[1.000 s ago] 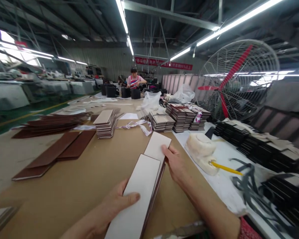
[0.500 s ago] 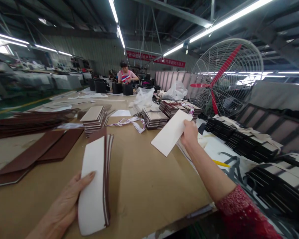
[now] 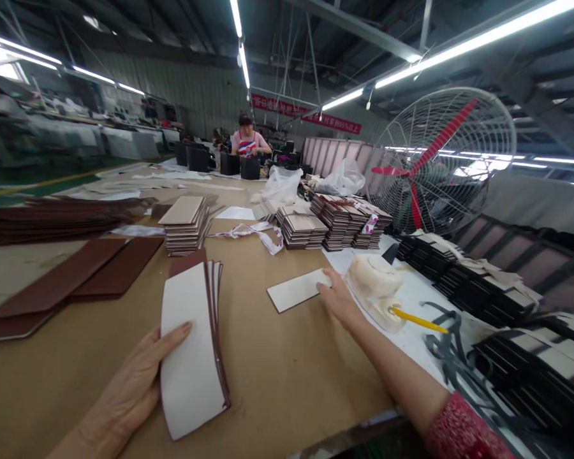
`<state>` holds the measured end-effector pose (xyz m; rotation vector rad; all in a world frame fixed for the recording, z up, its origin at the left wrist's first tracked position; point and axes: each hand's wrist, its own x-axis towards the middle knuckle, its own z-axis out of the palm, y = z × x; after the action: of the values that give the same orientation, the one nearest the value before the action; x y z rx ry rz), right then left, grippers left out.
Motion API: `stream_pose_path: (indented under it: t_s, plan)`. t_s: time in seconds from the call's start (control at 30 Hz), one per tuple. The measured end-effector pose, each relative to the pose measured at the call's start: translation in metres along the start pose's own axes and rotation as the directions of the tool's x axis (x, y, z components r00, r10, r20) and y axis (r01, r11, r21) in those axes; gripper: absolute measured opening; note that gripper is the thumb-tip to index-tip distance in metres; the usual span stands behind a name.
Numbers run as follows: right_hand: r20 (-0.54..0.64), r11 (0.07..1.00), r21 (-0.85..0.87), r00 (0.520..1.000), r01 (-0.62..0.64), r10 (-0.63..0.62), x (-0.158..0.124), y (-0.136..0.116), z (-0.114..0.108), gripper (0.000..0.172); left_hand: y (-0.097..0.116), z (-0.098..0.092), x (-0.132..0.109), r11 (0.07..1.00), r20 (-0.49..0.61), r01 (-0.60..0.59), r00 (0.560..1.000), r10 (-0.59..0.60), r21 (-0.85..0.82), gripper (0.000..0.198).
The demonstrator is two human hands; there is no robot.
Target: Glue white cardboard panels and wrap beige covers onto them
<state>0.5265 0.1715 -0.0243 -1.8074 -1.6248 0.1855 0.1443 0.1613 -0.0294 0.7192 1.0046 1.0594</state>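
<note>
On the table (image 3: 287, 376), left fingers (image 3: 172, 339) grip a card stack (image 3: 191, 363); right fingers (image 3: 327, 292) rest open on 1 card (image 3: 295, 291).

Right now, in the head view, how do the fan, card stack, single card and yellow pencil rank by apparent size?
1. fan
2. card stack, swollen by nearness to the camera
3. single card
4. yellow pencil

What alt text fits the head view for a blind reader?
The left hand holds a stack of white-faced cards on a brown table; the right hand rests on a single card lying flat. A fan stands behind.
</note>
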Motion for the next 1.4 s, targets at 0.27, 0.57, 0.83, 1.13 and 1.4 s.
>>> stream_pose_path:
  t_s: [0.27,0.57,0.83,1.13,1.4]
  plan:
    - [0.369,0.968,-0.233,0.929,0.097,-0.005,0.022,-0.010,0.043,0.074,0.001,0.007,-0.001,0.998,0.000,0.067,0.998,-0.067,0.006,0.054]
    - [0.263,0.998,-0.016,0.964,0.053,-0.047,0.055,-0.062,0.040,0.044,0.000,0.013,-0.004,0.991,0.130,0.046,0.991,-0.029,-0.125,0.061]
    - [0.218,0.875,0.472,0.947,0.111,-0.238,0.034,-0.167,0.035,0.041,0.002,0.014,-0.009,0.983,0.184,0.039,0.983,-0.005,-0.178,0.053]
    - [0.114,0.757,0.614,0.923,0.226,-0.368,0.085,-0.225,0.050,0.016,-0.002,0.014,-0.012,0.992,0.325,0.059,0.945,-0.018,-0.115,0.054]
    - [-0.320,0.766,0.593,0.946,0.248,-0.059,0.112,-0.197,0.006,0.034,-0.006,0.013,-0.011,0.988,0.316,0.105,0.947,-0.065,-0.112,0.049]
